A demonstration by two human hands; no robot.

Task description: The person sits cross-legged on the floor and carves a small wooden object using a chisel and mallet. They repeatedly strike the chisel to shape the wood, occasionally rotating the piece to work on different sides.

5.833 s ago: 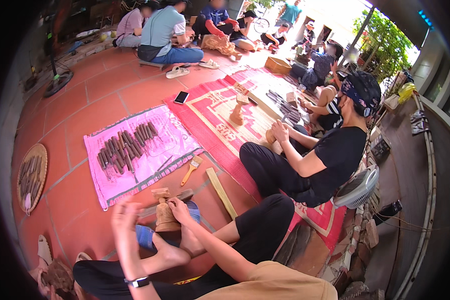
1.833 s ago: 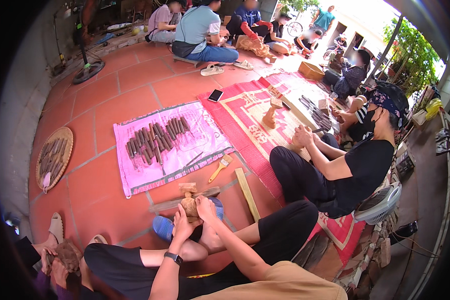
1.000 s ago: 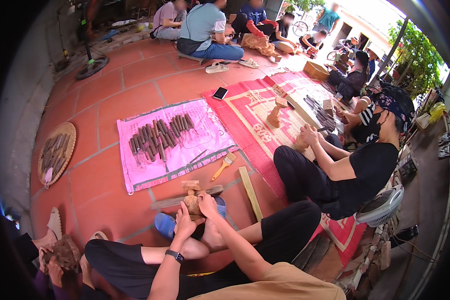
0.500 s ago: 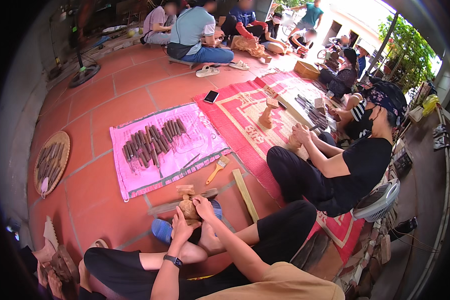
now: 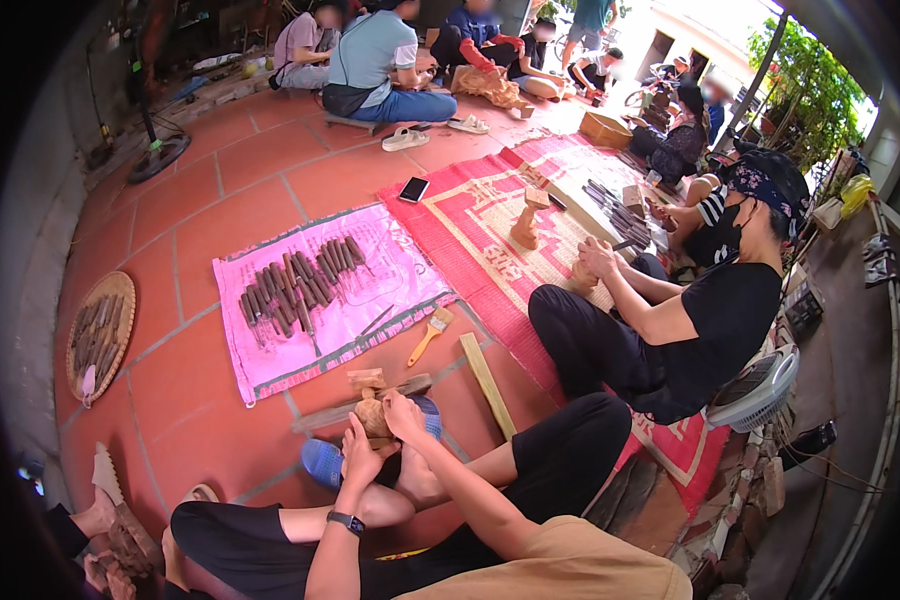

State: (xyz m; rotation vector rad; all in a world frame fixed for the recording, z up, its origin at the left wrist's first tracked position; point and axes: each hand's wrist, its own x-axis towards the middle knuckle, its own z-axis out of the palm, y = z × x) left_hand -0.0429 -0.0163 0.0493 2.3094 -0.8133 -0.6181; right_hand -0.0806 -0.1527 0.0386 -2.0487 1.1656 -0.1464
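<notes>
My left hand [image 5: 361, 452], a dark watch on its wrist, grips the near left side of a small rounded wood carving [image 5: 372, 418] held low between my legs. On the carving's right side, my right hand [image 5: 405, 416] presses with bent fingers; whether a small tool is in them, I cannot make out. A pale wood block [image 5: 366, 379] shows just beyond the carving, by a darker wood strip [image 5: 322, 419] on the floor. Blue sandals [image 5: 323, 461] lie beside my bare feet, under the carving.
Ahead, a pink sheet [image 5: 232, 268] bears several wooden-handled carving tools [image 5: 305, 283]. A flat brush [image 5: 432, 335] and a wood batten [image 5: 487, 386] lie to the right. A round basket [image 5: 122, 345] of tools sits left. A co-worker [image 5: 715, 325] carves on the red mat [image 5: 440, 235].
The view has shifted slightly, moving the surroundings a little left. Both hands stay on the carving, with only a slight shift of the fingers. The co-worker on the right still holds a wood piece.
</notes>
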